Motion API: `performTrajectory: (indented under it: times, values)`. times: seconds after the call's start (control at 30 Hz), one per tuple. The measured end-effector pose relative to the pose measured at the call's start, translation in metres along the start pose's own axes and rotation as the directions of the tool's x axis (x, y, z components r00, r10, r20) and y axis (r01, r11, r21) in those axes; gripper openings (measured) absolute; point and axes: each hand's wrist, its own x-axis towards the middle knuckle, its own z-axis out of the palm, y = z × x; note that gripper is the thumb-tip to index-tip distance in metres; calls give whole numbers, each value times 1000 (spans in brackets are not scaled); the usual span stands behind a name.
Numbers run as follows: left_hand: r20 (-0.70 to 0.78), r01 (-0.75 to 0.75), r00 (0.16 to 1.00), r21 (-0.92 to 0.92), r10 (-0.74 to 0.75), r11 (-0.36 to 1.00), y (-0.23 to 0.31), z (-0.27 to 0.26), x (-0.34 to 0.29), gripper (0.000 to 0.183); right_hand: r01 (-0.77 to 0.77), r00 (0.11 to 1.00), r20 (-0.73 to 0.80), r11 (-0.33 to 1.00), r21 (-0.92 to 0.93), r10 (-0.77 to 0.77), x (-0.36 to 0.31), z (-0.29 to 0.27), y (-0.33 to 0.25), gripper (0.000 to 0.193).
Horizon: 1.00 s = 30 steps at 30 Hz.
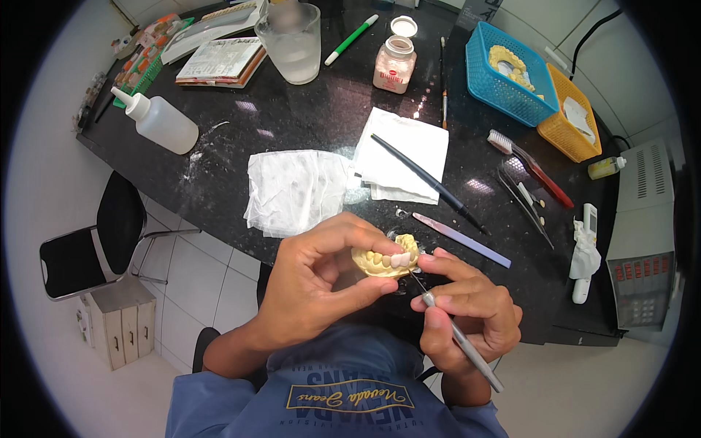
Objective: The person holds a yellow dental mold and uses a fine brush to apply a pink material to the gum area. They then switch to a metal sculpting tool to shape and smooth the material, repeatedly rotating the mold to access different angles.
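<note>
Between the fingers and thumb of my left hand (314, 274) is a yellow plaster dental model (376, 267), held above the table's near edge. Pinkish-white teeth (400, 259) stand out on its side toward my right hand. My right hand (471, 306) grips a slim metal carving tool (467, 347) like a pen. Its thin tip reaches the model just below the pale teeth; whether it touches them I cannot tell. My right fingertips rest close against the model's right end. A lilac nail file (464, 241) lies just beyond my right hand.
Folded white tissues (296, 190) and a dark brush handle (416, 168) lie ahead. Farther back stand a glass of cloudy water (293, 47), an open powder jar (395, 66) and a squeeze bottle (164, 124). At right are a blue basket (504, 91), a toothbrush (537, 171) and tweezers (526, 208).
</note>
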Motion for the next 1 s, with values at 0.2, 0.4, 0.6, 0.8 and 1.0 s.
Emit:
performTrajectory:
  times: [0.2,0.4,0.6,0.8,1.0]
  values:
    - [45,-19,999,-27,20,999,-1,-3,0,30,15,1000,28,1000,-19,-14,2,0,0,17]
    - [-3,-3,1000,-32,3,999,1,0,0,30,15,1000,26,1000,-22,-15,2,0,0,16]
    - [1,-2,1000,-35,2,999,0,0,1,30,7,1000,28,1000,-20,-7,2,0,0,16]
    - [0,7,1000,-31,-7,999,1,0,1,30,0,999,42,1000,-24,1,2,-1,0,16]
    - [0,12,1000,-22,-12,1000,1,0,0,29,14,998,57,999,-34,-12,2,-2,0,16]
